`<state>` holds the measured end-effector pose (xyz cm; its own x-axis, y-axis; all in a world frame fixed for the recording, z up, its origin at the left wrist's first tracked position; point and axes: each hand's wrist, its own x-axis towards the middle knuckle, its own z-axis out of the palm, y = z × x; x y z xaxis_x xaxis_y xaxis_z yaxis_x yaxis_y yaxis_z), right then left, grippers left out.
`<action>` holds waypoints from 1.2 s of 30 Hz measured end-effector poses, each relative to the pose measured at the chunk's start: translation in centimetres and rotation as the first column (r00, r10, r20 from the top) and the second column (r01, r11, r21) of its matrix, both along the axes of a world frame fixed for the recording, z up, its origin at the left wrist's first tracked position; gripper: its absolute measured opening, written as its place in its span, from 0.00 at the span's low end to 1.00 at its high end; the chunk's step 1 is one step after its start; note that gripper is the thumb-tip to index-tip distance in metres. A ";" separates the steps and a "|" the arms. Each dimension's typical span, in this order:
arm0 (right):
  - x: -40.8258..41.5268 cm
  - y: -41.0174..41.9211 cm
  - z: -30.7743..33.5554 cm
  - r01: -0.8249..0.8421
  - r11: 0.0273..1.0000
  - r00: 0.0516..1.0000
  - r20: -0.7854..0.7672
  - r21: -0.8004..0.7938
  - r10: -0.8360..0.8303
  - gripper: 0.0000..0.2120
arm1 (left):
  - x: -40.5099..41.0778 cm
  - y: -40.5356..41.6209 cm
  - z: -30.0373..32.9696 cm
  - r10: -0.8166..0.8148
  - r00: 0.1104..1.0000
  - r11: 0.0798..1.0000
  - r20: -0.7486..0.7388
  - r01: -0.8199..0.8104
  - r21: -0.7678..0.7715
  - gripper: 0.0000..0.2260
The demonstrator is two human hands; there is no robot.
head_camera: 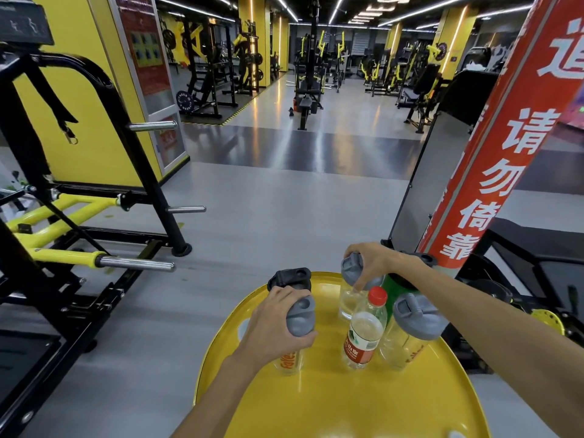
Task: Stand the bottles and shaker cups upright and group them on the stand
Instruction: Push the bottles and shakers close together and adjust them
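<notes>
two hands work over a round yellow stand (316,399), the largest thing in reach. the left hand (278,327) has its grip wrapped around the grey lid of a clear shaker cup with orange print (289,361), which stands on the stand under the palm. just beyond that grip sits a black-lidded bottle (289,277). the right hand (373,263) pinches, fingers down, the grey lid of a clear shaker cup (347,303) at the far side. under the right forearm stands a green bottle (393,294). nearer than that grip stand a grey-lidded shaker cup (407,333) and, just left of it, the smaller red-capped water bottle (365,330), upright.
</notes>
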<state>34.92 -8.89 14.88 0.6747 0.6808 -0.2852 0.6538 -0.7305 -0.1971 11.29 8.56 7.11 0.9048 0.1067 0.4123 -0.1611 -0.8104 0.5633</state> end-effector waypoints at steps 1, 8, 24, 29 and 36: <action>0.0 0.0 0.0 -0.003 1.000 1.000 0.005 -0.005 0.003 0.40 | 0.0 0.0 0.0 0.001 1.000 1.000 0.000 -0.001 -0.001 0.28; 0.1 -0.3 0.1 0.029 0.996 1.000 0.000 -0.079 -0.029 0.43 | 0.0 -0.1 -0.1 0.012 1.000 1.000 0.003 -0.012 0.004 0.28; -3.2 7.7 1.4 -0.186 0.982 0.979 -0.087 -0.035 0.182 0.50 | -0.2 -0.2 0.4 -0.006 1.000 1.000 0.007 0.006 -0.007 0.27; -4.6 11.2 -0.3 -0.272 0.957 0.954 -0.158 -0.103 0.254 0.47 | -0.2 -0.1 0.5 -0.014 1.000 1.000 0.009 0.014 -0.003 0.26; -5.3 12.7 -2.1 -0.361 0.924 0.930 -0.116 -0.121 0.348 0.32 | -0.3 0.0 0.4 -0.003 1.000 1.000 0.003 0.003 -0.004 0.25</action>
